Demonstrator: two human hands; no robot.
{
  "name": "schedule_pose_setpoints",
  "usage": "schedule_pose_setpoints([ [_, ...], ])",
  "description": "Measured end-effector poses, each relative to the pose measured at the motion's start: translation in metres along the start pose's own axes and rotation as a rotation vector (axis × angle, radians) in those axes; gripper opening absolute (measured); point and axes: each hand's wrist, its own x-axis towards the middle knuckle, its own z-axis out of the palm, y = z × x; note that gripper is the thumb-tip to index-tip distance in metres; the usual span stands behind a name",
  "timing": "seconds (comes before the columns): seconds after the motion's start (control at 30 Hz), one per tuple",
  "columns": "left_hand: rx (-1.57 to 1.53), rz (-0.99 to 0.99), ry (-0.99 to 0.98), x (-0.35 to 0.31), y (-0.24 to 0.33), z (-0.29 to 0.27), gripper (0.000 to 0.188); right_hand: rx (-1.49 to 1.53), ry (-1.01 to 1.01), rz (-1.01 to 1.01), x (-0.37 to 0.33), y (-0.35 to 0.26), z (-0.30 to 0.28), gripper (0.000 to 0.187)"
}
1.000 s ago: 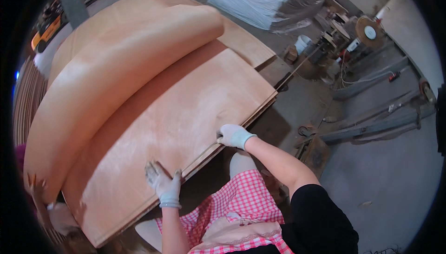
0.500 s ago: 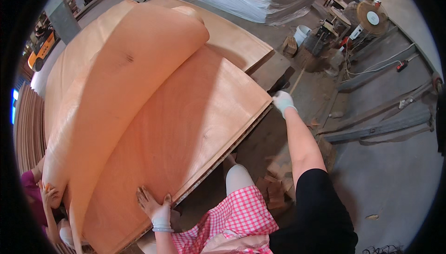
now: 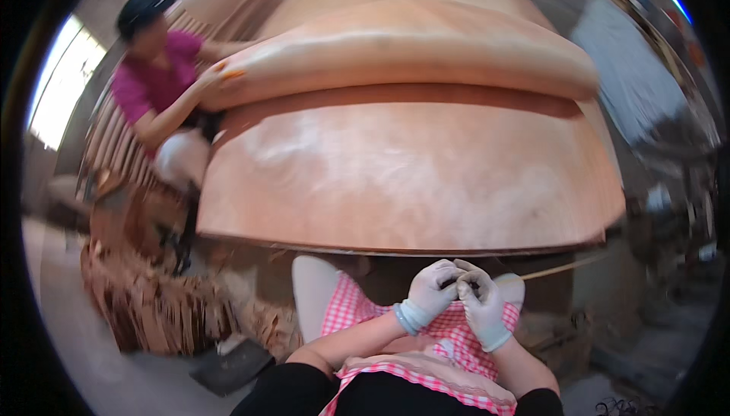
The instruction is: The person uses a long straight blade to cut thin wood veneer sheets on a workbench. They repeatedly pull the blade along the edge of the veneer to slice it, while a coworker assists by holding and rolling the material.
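Note:
My left hand (image 3: 432, 291) and my right hand (image 3: 482, 306), both in pale work gloves, meet in front of my checked apron (image 3: 450, 330). Their fingers are curled and the fingertips come together. Something small and dark may lie between them, but it is too blurred to name. Just beyond stands a stack topped by a broad reddish wood veneer sheet (image 3: 395, 165), and neither hand touches it. The far part of a veneer sheet is folded back into a large roll (image 3: 411, 55) across the stack. A co-worker (image 3: 163, 85) at the left holds the roll's end.
Broken veneer scraps (image 3: 156, 302) are heaped on the floor at the left. Plastic-wrapped goods (image 3: 627, 66) stand at the far right. A thin yellowish strip (image 3: 559, 268) runs off to the right beside my right hand; whether it touches the hand is unclear.
My left hand has lifted off the veneer and my right hand has left the stack's corner; both are now together at my lap. My view has swung left, bringing the co-worker into fuller sight.

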Motion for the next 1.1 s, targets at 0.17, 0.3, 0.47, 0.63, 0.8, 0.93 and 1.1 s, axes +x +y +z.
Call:
schedule_pose_setpoints([
  [0.17,-0.154,-0.254,0.511,-0.024,-0.016,-0.108,0.005,-0.565,-0.142,-0.024,0.032,-0.012,0.032,0.028],
  [0.3,-0.027,-0.394,1.124,-0.067,-0.092,-0.318,0.007,-0.452,-0.192,0.337,0.057,-0.005,-0.024,0.014],
  [0.47,0.597,-0.413,1.265,-0.135,-0.131,-0.536,0.008,-0.998,-0.143,0.254,0.074,-0.002,-0.107,0.022],
  [0.63,0.617,-0.739,1.123,-0.14,-0.185,-0.56,0.019,-1.361,-0.004,0.228,0.099,-0.013,-0.144,0.04],
  [0.8,0.441,-0.732,1.098,-0.127,-0.174,-0.564,0.02,-1.437,0.044,0.437,0.126,0.005,-0.139,0.052],
  [0.93,1.059,-0.611,1.109,-0.047,-0.116,-0.441,0.049,-1.382,-0.042,0.426,0.131,0.004,-0.144,0.053],
  [1.1,1.195,0.098,0.191,0.053,-0.09,-0.13,0.05,-1.381,-0.048,0.4,0.13,-0.002,-0.132,0.054],
])
